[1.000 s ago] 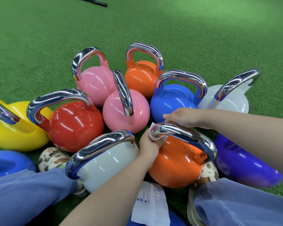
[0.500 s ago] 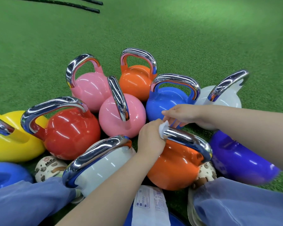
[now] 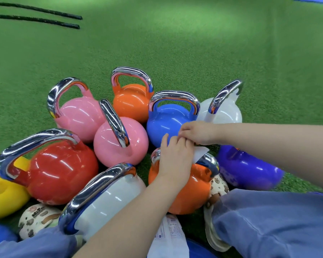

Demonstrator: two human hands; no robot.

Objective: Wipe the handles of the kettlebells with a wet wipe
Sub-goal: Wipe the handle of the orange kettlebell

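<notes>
A near orange kettlebell (image 3: 190,190) stands between my knees, and its chrome handle (image 3: 209,162) shows only at its right end. My left hand (image 3: 173,159) lies over the rest of the handle with its fingers curled. A white wet wipe (image 3: 200,154) hangs across the handle just right of that hand. My right hand (image 3: 198,133) reaches in from the right and pinches the wipe's top edge, touching my left fingertips. How much of the wipe my left fingers hold is hidden.
Several kettlebells crowd round on green turf: white (image 3: 108,198), red (image 3: 60,172), pink (image 3: 116,144), blue (image 3: 166,118), purple (image 3: 246,168), yellow (image 3: 4,192). A wipes pack (image 3: 168,237) lies between my legs. Two black ropes (image 3: 45,21) lie far left.
My left hand has slid from the handle's left end toward its middle. The wipe has come off that end and now hangs further right, with my right hand meeting it. The camera tilted up.
</notes>
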